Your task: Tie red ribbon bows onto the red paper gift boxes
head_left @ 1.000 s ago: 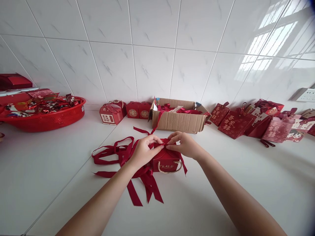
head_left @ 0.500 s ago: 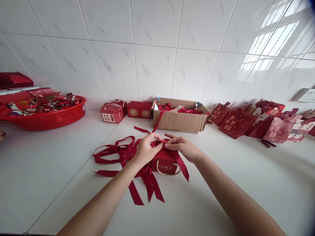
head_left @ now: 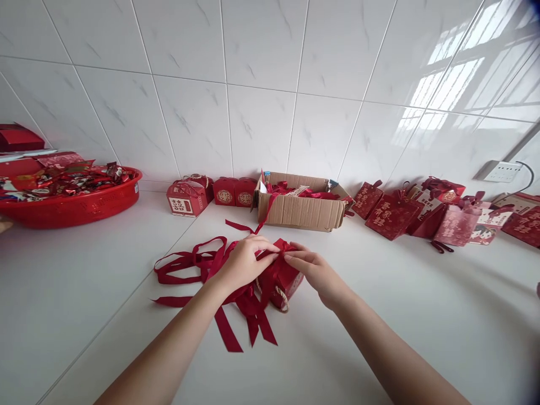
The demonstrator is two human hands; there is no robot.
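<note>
A small red gift box with a rope handle sits tilted on the white counter in front of me. A dark red ribbon crosses its top. My left hand pinches the ribbon at the box's top left. My right hand pinches the same ribbon at the top right, its fingertips almost meeting the left ones. A loose pile of dark red ribbons lies under and to the left of my left hand, with cut ends trailing toward me.
An open cardboard box with ribbons stands behind. Small red boxes line the tiled wall to its left. Red paper bags lie at the right. A red basin of wrapped sweets sits far left, beside a fingertip at the left edge.
The gift box has turned and tipped, its rope handle now facing down toward me. Both hands have stayed pinching the ribbon on top, with the right hand dropping a little lower.
</note>
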